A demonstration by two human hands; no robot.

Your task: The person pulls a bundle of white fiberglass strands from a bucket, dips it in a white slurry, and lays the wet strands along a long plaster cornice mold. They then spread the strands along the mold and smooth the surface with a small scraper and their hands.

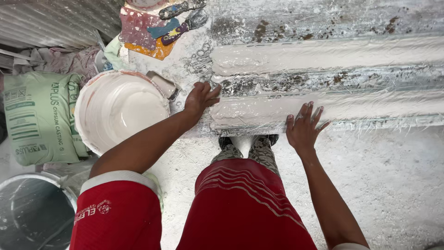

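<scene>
Pressing flat, the right hand (303,126) is lying open-fingered on the near plaster strip (333,109); the left hand (200,98), apparently loosely curled and empty, is touching the strip's left end beside the white bucket (118,109).

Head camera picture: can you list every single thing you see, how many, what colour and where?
Plaster strips: two, white, wet, running side by side along the workbench, fibres showing.
Workbench: one, grey, spattered white, top right.
Bucket: one, white, holding white plaster, left of the strips.
Sack: one, pale green, far left.
Scrapers: two, plaster-stained, top centre.
Drum: one, dark, bottom left.
Left hand: on the near strip's end.
Right hand: flat on the near strip's edge.
</scene>
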